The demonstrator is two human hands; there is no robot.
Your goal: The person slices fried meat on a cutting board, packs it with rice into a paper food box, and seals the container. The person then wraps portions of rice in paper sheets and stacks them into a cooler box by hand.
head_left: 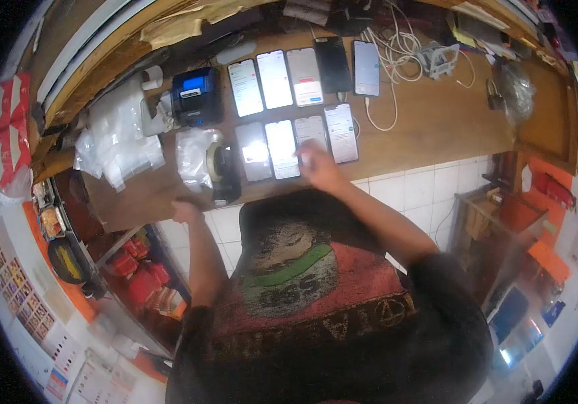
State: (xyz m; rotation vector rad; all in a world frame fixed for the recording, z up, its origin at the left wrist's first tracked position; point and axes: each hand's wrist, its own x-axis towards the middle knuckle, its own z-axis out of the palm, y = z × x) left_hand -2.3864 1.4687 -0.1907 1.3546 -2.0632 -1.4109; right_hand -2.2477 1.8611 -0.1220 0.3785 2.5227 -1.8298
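Observation:
My right hand point(320, 168) is over the front row of phones. Its fingers are blurred and cover the lower part of a phone with a dim screen point(310, 128). Left of it lies a phone with a bright white screen point(281, 138), then a phone with a glare spot point(254, 161). On its right is another lit phone point(341, 131). My left hand point(186, 211) is at the table's front edge, below a clear plastic bag point(194, 158) and a tape dispenser point(225, 175). How its fingers are set is too small to make out.
Behind lies a second row of phones, including a dark-screened phone point(332, 64) and one beside a white cable point(367, 67). A small black printer point(196, 94) and a pile of clear plastic bags point(117, 138) are on the left. Tangled white cables point(400, 50) lie at the back right.

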